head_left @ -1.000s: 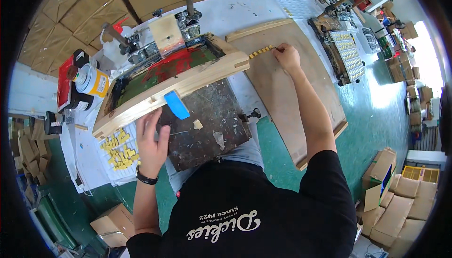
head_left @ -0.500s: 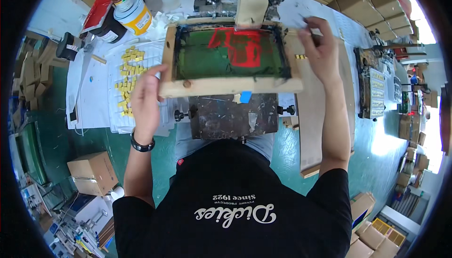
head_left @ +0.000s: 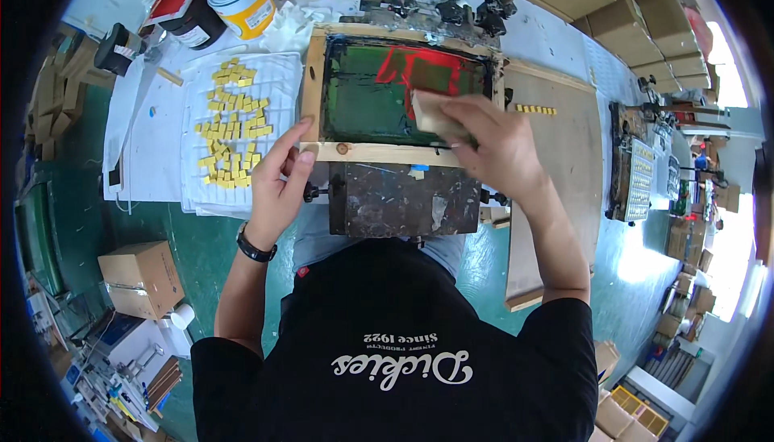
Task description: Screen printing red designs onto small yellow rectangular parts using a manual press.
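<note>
A wooden screen-printing frame (head_left: 379, 152) with green mesh lies before me, and red ink (head_left: 439, 63) is smeared over the right half of its mesh. My left hand (head_left: 278, 188) is closed on the frame's near left corner, thumb and fingers at the wood. In my right hand (head_left: 504, 148) is a cream-coloured squeegee (head_left: 435, 113), tilted on the mesh at the lower edge of the red; the fingers wrap its right side, and its lower end is partly hidden. Under the frame's near edge sits a dark, stained base block (head_left: 387, 204), with a small blue piece (head_left: 418, 171) at its top.
Many small yellow blocks (head_left: 234, 128) lie on a white padded sheet (head_left: 193, 164) to the left. A row of yellow blocks (head_left: 536, 109) lies on a brown board (head_left: 556, 168) at right. Behind stand a yellow-white can (head_left: 244, 11) and metal clamps (head_left: 451, 11). Cardboard boxes (head_left: 645, 7) stack at far right.
The frame's near side has come down from a raised position. My right hand, apart from the squeegee before, now grips it, and the squeegee has come from the far edge toward me.
</note>
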Available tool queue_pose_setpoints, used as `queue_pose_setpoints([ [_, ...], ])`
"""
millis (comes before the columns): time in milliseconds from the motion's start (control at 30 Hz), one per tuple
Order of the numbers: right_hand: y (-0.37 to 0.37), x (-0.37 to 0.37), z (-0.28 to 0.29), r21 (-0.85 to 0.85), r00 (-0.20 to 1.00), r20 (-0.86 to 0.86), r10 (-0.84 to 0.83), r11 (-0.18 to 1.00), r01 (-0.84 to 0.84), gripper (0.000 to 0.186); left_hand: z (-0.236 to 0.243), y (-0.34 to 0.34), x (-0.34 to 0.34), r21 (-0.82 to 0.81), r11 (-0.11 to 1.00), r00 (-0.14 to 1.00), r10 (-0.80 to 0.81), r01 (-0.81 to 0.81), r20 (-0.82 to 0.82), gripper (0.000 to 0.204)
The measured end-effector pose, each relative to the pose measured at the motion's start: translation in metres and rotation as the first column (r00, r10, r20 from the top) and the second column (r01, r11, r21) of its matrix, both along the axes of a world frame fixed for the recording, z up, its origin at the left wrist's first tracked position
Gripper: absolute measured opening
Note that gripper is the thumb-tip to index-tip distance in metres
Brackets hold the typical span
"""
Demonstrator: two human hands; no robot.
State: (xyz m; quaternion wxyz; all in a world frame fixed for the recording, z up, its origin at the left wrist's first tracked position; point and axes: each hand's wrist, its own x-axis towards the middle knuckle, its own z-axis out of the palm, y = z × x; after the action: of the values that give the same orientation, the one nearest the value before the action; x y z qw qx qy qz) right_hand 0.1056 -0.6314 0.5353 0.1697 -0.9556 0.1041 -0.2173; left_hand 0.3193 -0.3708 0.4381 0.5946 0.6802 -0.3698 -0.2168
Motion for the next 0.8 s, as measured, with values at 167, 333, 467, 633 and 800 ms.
queue_pose_setpoints([
  [167,0.009,-0.011,0.008,-0.008,0.997,-0.081,-0.011,1.0,0.011,0.043,-0.003,0.0,0.004,-0.022,1.0,1.0,-0.003,0.003,0.013,0.043],
  [333,-0.012,0.005,0.012,-0.074,1.0,0.004,-0.012,0.997,0.012,0.041,0.005,0.001,0.0,-0.054,0.998,1.0,0.011,-0.01,0.009,0.042],
  [467,0.006,-0.009,0.026,0.127,0.999,-0.049,0.017,0.992,-0.011,0.041,0.017,0.004,-0.001,-0.087,0.996,0.999,0.028,-0.029,-0.017,0.038],
  [633,-0.023,0.003,0.038,0.254,0.993,-0.065,-0.094,0.961,0.107,0.034,0.023,0.005,0.003,-0.096,0.995,1.0,0.008,-0.008,0.003,0.035],
  [800,-0.056,0.027,0.047,0.214,0.963,0.019,-0.269,0.942,0.259,0.045,0.039,-0.005,0.019,-0.131,0.975,0.983,0.17,-0.179,-0.074,0.027],
])
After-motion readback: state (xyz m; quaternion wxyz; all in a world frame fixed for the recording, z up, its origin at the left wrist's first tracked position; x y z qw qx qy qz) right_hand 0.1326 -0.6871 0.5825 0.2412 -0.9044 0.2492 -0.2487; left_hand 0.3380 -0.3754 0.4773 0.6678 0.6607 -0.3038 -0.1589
